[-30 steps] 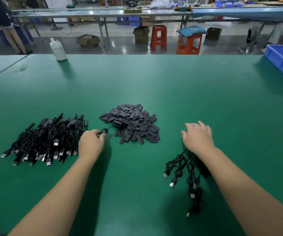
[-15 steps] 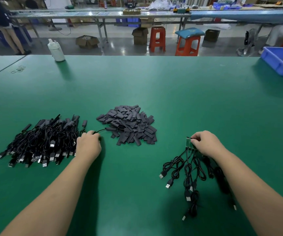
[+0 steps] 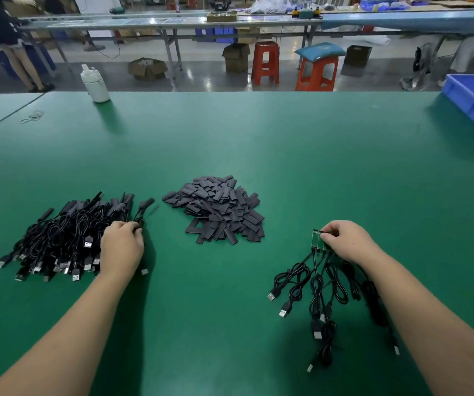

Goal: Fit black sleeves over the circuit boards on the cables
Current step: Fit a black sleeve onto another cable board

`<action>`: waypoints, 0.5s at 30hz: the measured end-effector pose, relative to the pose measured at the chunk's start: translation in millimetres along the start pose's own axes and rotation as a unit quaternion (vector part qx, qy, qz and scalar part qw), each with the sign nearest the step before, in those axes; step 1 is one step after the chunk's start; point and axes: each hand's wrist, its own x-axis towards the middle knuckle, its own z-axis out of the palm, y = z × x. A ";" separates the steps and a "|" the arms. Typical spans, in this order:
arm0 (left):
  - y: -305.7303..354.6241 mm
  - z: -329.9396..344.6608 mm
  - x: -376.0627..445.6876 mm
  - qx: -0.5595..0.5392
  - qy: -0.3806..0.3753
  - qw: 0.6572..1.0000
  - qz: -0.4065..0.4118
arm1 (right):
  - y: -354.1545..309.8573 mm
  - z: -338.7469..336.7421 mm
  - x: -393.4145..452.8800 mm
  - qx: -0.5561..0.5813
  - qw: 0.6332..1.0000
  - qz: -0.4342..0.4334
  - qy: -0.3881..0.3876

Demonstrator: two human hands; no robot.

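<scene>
Head view: my right hand (image 3: 344,241) pinches bare circuit boards (image 3: 317,239) while my left hand (image 3: 121,247) grips a sleeved cable (image 3: 141,215) on the finished pile (image 3: 64,235); next I need one black sleeve (image 3: 216,210).

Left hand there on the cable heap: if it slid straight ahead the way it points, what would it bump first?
Probably the sleeved cable end just beyond the left hand; past it, bare green table.
</scene>
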 end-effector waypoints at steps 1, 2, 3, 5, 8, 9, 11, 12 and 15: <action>-1.5 0.4 4.0 0.021 -0.011 1.000 -0.003 | -0.5 0.0 0.2 0.002 1.000 0.000 -0.001; -2.3 0.9 8.4 0.045 -0.021 0.999 -0.001 | -0.8 -0.2 0.1 0.004 1.000 -0.001 -0.001; -2.6 1.2 12.6 0.068 -0.029 0.997 0.002 | -0.9 -0.4 -0.4 0.006 1.000 -0.002 -0.001; -3.2 0.7 20.7 0.117 -0.044 0.992 0.009 | -1.6 -0.7 -1.5 0.011 1.000 -0.003 0.001; -3.8 0.8 27.2 0.234 -0.070 0.968 0.053 | -3.3 0.2 -1.9 0.034 0.999 -0.005 0.009; -2.4 1.4 28.2 0.274 -0.080 0.956 0.073 | -4.3 1.0 -1.9 0.043 0.999 -0.006 0.012; 4.8 3.0 27.8 0.327 -0.101 0.936 0.088 | -6.5 2.5 -1.7 0.057 0.998 -0.008 0.015; 9.8 4.4 26.9 0.338 -0.108 0.931 0.083 | -7.7 3.2 -1.6 0.063 0.998 -0.010 0.015; 22.8 11.9 21.0 0.343 -0.108 0.930 0.077 | -11.8 5.3 -2.6 0.077 0.997 -0.016 0.010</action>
